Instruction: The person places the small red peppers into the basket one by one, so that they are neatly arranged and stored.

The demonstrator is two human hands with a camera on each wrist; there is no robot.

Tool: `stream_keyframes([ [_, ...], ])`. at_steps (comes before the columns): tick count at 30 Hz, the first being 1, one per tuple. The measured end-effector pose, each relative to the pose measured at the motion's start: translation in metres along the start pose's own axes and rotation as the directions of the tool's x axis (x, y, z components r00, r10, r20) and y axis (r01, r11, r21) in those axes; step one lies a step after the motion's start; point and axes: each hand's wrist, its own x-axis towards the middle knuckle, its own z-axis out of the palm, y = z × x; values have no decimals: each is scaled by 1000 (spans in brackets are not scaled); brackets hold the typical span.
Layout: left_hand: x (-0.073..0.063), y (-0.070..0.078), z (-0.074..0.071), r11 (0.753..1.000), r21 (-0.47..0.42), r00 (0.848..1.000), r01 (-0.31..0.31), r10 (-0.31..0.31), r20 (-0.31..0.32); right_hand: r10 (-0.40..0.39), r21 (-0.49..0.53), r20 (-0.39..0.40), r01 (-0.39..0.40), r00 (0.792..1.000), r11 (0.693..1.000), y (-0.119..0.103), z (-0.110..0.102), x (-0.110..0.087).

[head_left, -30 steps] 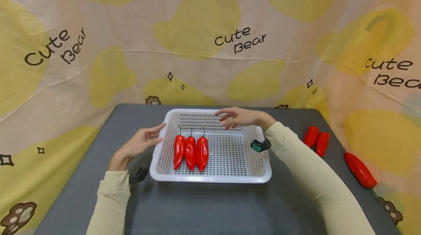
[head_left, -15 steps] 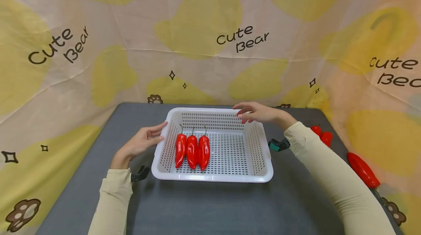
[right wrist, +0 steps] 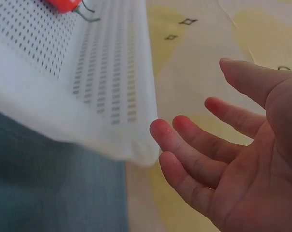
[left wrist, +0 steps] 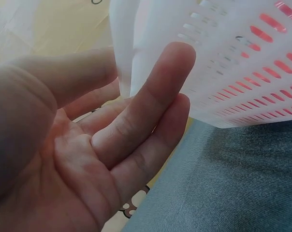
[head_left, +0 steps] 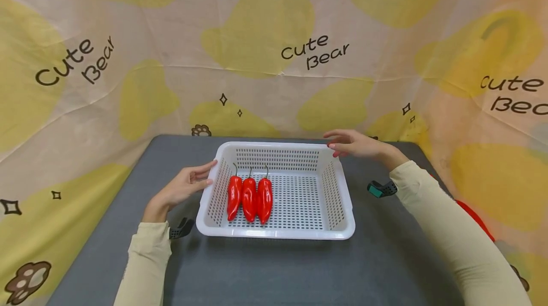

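A white perforated plastic basket (head_left: 308,234) stands on the grey table, with three red chili peppers (head_left: 249,199) side by side in its left half, green stems pointing to the back. At the basket's left side my left hand (head_left: 181,186) rests its loosely bent fingers and thumb against the rim and outer wall. In the left wrist view, its fingers (left wrist: 158,87) lie before the wall. My right hand (head_left: 355,145) hovers by the back right corner with relaxed, spread fingers and nothing in them. Its fingertips (right wrist: 163,133) are close to the rim; contact cannot be told.
On the right edge of the table, part of another red chili pepper (head_left: 475,218) shows behind my right sleeve (head_left: 445,225). A patterned cloth (head_left: 257,34) hangs behind and beside the grey table (head_left: 265,272).
My right hand has moved from above the basket rightward to its back right corner. The sleeve now covers two of the peppers on the right. My left hand stays at the rim.
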Motion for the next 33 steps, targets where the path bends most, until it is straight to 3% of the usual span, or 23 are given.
stream_keyframes([
  [18,1,1,1,999,31,1000,23,-22,-14,81,20,-62,-80,995,997,37,-27,-44],
  [33,-2,7,1,998,45,998,49,-48,-31,179,23,-86,-178,980,984,68,-35,-77],
])
